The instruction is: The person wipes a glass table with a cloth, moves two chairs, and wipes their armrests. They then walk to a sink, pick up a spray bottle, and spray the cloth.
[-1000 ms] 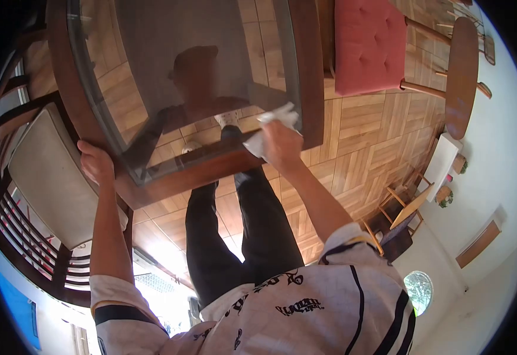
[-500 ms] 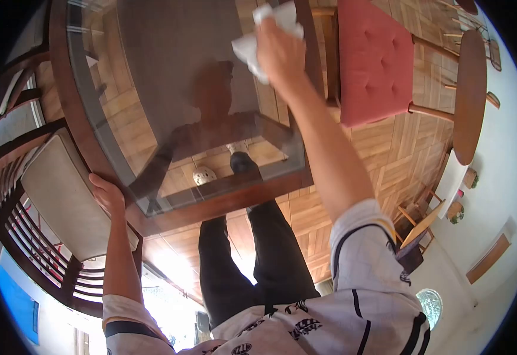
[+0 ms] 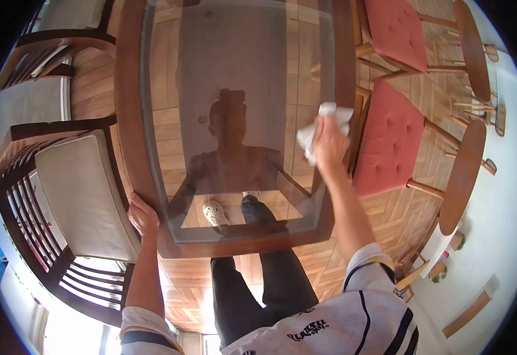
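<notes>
Glass-topped table [image 3: 235,53], long and rectangular, fills the upper centre: glossy, dark-tinted glass mirroring a person's reflection, bordered by smooth reddish-brown wood. Red button-tufted chairs [image 3: 390,142] stand right; slatted dark-wood chairs [image 3: 78,189] with beige seats, left. Left hand [image 3: 144,216] touches the table's lower-left edge, its finger grip unclear; right hand's [image 3: 331,143] fingers pinch a crumpled white cloth [image 3: 342,116], right of centre.
</notes>
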`<act>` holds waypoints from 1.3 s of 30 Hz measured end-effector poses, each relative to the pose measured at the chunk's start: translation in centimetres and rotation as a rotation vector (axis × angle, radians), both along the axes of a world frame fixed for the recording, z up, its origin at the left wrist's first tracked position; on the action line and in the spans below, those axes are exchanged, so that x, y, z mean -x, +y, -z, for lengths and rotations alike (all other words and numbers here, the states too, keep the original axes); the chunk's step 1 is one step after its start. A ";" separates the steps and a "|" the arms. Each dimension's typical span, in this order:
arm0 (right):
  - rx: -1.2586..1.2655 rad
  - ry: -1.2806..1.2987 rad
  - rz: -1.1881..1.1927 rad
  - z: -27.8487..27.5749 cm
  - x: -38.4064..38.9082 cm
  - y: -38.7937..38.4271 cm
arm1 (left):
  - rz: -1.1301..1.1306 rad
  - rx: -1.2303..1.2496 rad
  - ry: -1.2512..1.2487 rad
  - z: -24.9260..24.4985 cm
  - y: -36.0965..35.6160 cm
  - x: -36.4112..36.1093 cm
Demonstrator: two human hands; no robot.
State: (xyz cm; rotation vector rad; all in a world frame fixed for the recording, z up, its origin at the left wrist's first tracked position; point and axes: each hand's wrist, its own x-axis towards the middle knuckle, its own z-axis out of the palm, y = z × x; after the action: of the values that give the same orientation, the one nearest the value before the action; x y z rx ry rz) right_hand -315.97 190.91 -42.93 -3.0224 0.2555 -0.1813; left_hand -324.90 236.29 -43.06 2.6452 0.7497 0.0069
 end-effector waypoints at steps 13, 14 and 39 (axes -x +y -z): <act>-0.279 0.079 -0.689 -1.8 -19.5 23.9 | 0.035 -0.030 -0.012 -0.3 0.2 -0.1; -0.395 0.226 -0.783 -1.4 -16.1 25.4 | 0.017 -0.024 0.006 -0.6 0.0 -0.3; -0.217 -0.366 -0.756 -9.6 -8.2 11.0 | -0.083 -0.006 0.083 -1.8 -0.2 -0.4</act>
State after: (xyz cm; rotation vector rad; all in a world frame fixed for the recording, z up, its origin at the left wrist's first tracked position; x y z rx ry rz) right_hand -307.73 201.92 -33.36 -2.5776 -0.8177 -0.5693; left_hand -324.49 236.06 -41.31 2.6317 0.8871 -0.0791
